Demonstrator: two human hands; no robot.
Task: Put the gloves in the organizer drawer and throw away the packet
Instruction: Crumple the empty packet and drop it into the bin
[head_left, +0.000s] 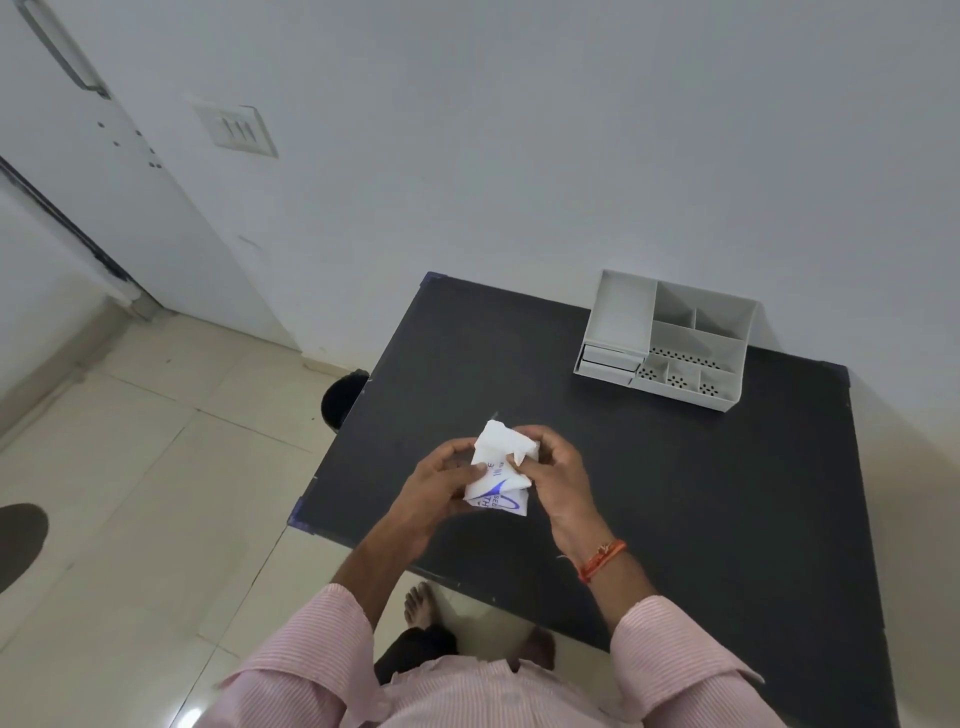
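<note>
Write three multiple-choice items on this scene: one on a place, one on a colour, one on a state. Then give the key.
1. Where does the organizer stand?
A. far right of the table
B. on the floor
C. by the near edge

2. What colour is the wrist thread?
A. green
B. orange
C. white

3. How is the packet held?
A. lying untouched
B. in one hand
C. between left hand and right hand

Key: A, it sits by the wall; B, orange band on the right wrist; C, both hands grip it above the tabletop.

Your path across the table (649, 493) toward the organizer (670, 340) is bare top, no clutter. Organizer sits tight vs back wall (571, 156). Bin (344, 397) on floor, off table's left edge.
</note>
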